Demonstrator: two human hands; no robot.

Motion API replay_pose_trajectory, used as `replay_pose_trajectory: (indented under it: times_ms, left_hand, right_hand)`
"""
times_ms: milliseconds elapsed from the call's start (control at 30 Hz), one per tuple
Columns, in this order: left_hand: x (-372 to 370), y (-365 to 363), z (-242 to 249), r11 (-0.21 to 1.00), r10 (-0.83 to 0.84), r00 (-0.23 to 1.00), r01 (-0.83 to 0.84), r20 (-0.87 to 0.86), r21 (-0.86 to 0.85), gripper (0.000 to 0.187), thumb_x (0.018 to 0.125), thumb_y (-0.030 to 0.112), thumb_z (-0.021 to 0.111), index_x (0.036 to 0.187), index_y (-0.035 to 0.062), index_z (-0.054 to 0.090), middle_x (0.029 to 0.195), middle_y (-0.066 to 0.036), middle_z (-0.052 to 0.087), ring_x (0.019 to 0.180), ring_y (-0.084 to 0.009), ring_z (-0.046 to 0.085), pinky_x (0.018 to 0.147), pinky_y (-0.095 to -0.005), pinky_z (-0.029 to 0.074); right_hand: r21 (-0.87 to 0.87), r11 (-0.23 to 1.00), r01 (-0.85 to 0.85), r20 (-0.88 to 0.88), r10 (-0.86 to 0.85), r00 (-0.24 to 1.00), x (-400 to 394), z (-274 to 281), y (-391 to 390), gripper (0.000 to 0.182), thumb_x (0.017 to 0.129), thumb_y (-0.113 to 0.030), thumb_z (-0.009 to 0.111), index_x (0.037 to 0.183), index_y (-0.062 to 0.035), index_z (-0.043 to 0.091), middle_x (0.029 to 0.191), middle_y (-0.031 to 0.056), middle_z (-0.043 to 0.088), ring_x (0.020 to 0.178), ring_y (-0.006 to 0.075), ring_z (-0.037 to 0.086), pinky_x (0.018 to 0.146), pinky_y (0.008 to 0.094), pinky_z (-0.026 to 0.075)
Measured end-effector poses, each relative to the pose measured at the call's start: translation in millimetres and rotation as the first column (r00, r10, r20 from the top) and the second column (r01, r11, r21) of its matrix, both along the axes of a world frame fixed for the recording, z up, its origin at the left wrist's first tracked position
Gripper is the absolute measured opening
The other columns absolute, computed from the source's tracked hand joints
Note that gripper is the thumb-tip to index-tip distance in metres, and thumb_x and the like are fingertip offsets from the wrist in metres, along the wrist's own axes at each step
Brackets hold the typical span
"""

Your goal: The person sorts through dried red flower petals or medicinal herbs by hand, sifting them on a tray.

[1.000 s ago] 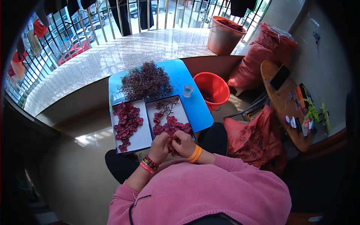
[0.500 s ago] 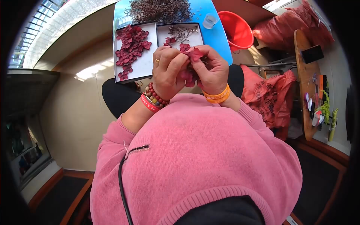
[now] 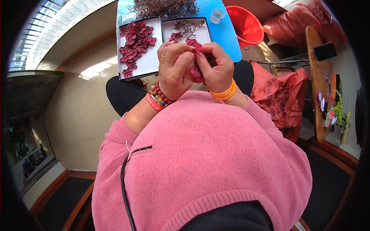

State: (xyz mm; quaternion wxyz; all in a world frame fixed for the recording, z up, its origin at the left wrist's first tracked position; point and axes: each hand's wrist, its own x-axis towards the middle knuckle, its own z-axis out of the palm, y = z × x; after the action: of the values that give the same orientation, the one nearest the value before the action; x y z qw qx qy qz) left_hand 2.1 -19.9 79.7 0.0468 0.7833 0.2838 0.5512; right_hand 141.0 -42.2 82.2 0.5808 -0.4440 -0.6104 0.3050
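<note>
My left hand (image 3: 175, 71) and my right hand (image 3: 218, 73) meet in front of my chest, fingers pinched around a dark red flower (image 3: 196, 74). Its petals show between the hands and above the fingertips; the rest is hidden by the fingers. Just beyond lie two shallow white boxes with dark rims. The left box (image 3: 149, 64) holds a heap of dark red flower pieces (image 3: 135, 40). Inside the right box (image 3: 203, 35) are thin brown stems (image 3: 188, 27) and a few red blossoms (image 3: 175, 36) close to my fingers.
A blue table (image 3: 227, 46) carries the boxes, a pile of brown twiggy stems (image 3: 165, 7) and a clear plastic cup (image 3: 217, 16). Beside it stands a red bucket (image 3: 252, 29). Red plastic bags (image 3: 277, 98) and a wooden board (image 3: 314, 81) with a phone (image 3: 324, 51) are on the right.
Both hands keep hold of the flower while the fingers shift slightly around it. The petals between them have turned a little. The view has moved slightly.
</note>
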Motion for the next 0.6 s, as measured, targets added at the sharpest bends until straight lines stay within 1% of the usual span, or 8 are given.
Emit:
replay_pose_trajectory:
  times_ms: [33,133,200,233,400,500,533,600]
  left_hand:
    - [1,-2,-2,0.998,-0.022,0.999,0.024,0.042,-0.066,0.019,0.072,-0.003,0.060,0.090,0.0029,0.057,0.097,-0.011,0.054,0.087,-0.0260,0.053,0.082,-0.0371,0.041]
    - [6,-8,-7,0.964,-0.080,0.980,0.123,0.184,-0.237,0.016,0.078,-0.009,0.057,0.092,-0.0003,0.056,0.099,-0.012,0.054,0.088,-0.0225,0.054,0.078,-0.0298,0.044]
    - [8,-9,-4,0.928,-0.114,0.949,0.207,0.293,-0.310,0.014,0.081,-0.010,0.055,0.092,-0.0014,0.055,0.098,-0.013,0.054,0.088,-0.0206,0.054,0.078,-0.0272,0.044]
    - [8,-9,-4,0.926,-0.119,0.949,0.212,0.293,-0.313,0.014,0.081,-0.009,0.055,0.092,-0.0012,0.055,0.098,-0.012,0.054,0.087,-0.0203,0.054,0.078,-0.0275,0.044]
    - [7,-9,0,0.921,-0.115,0.948,0.214,0.297,-0.326,0.013,0.081,-0.008,0.055,0.093,-0.0011,0.055,0.095,-0.012,0.055,0.086,-0.0197,0.055,0.079,-0.0279,0.044]
    - [2,-4,-2,0.976,-0.081,0.987,0.106,0.135,-0.191,0.017,0.083,-0.007,0.054,0.099,-0.0010,0.053,0.090,-0.010,0.056,0.085,-0.0163,0.055,0.079,-0.0258,0.044]
    - [5,-7,-1,0.928,-0.101,0.944,0.203,0.313,-0.312,0.019,0.084,-0.006,0.054,0.102,-0.0009,0.051,0.089,-0.009,0.057,0.085,-0.0151,0.055,0.079,-0.0250,0.044]
    - [14,-14,4,0.768,-0.049,0.772,0.435,0.633,-0.471,0.023,0.086,-0.005,0.054,0.108,-0.0009,0.048,0.088,-0.007,0.057,0.084,-0.0125,0.055,0.079,-0.0234,0.044]
  right_hand:
    - [0.042,0.999,0.012,0.067,-0.015,0.998,1,-1,2,0.012,0.079,0.004,0.061,0.090,0.0006,0.056,0.077,0.0097,0.059,0.063,0.0145,0.059,0.055,0.0236,0.047]
    - [0.308,0.951,0.015,0.240,-0.093,0.966,5,-4,8,0.012,0.083,0.005,0.059,0.093,-0.0006,0.056,0.082,0.0033,0.054,0.063,0.0051,0.051,0.054,0.0170,0.041]
    - [0.272,0.962,0.025,0.221,-0.088,0.971,5,-4,6,0.016,0.077,0.007,0.061,0.090,0.0001,0.055,0.084,0.0103,0.055,0.070,0.0182,0.056,0.061,0.0250,0.046]
    - [0.253,0.967,0.031,0.211,-0.086,0.974,5,-4,5,0.018,0.074,0.007,0.062,0.089,0.0005,0.055,0.085,0.0138,0.055,0.074,0.0247,0.059,0.064,0.0290,0.048]
    - [0.231,0.972,0.033,0.162,-0.071,0.984,4,-6,4,0.018,0.074,0.008,0.061,0.089,0.0003,0.055,0.085,0.0139,0.056,0.072,0.0258,0.058,0.064,0.0296,0.048]
    - [0.276,0.961,0.032,0.187,-0.087,0.979,5,-4,6,0.018,0.073,0.008,0.061,0.089,0.0002,0.056,0.084,0.0136,0.056,0.073,0.0263,0.058,0.065,0.0300,0.048]
    - [0.293,0.956,0.030,0.196,-0.091,0.976,5,-4,6,0.018,0.073,0.008,0.061,0.089,0.0001,0.056,0.084,0.0134,0.056,0.074,0.0264,0.058,0.065,0.0301,0.048]
    - [0.306,0.952,0.031,0.199,-0.095,0.975,5,-3,7,0.018,0.073,0.008,0.061,0.089,0.0001,0.056,0.083,0.0134,0.056,0.074,0.0268,0.058,0.066,0.0304,0.048]
